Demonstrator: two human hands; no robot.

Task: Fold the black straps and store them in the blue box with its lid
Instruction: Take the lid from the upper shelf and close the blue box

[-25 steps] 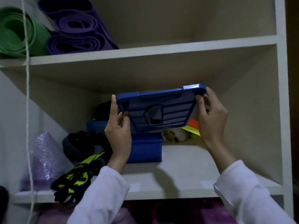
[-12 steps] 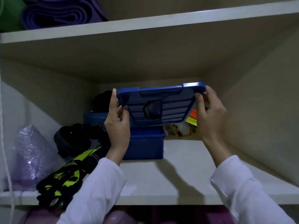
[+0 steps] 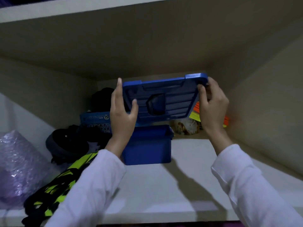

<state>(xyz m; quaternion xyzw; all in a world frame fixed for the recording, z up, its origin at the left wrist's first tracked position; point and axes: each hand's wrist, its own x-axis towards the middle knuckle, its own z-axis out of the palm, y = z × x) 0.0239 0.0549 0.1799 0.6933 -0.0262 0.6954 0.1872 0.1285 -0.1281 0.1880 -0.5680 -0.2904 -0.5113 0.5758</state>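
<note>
The blue box (image 3: 147, 145) stands on the white shelf (image 3: 188, 161), a little left of centre, with its top uncovered. Just above it I hold the blue lid (image 3: 164, 100) tilted, its ribbed underside and dark handle recess facing me. My left hand (image 3: 122, 115) grips the lid's left edge, fingers behind and thumb in front. My right hand (image 3: 211, 105) grips the lid's right edge near the top corner. What lies inside the box is hidden. Black items (image 3: 68, 143) sit left of the box; whether they are straps I cannot tell.
Black and neon-yellow gloves (image 3: 54, 190) lie at the front left, beside a purple bubble-wrapped bundle (image 3: 18, 166). A light blue carton (image 3: 96, 122) stands behind the box. Orange and yellow flat pieces (image 3: 196, 112) and a crumpled bag (image 3: 185, 126) sit at the back right. Another shelf board (image 3: 147, 30) runs overhead.
The view has moved closer and lower, so the upper shelf with the rolled mats has left the frame. The lid stays above the box in both hands, barely shifted.
</note>
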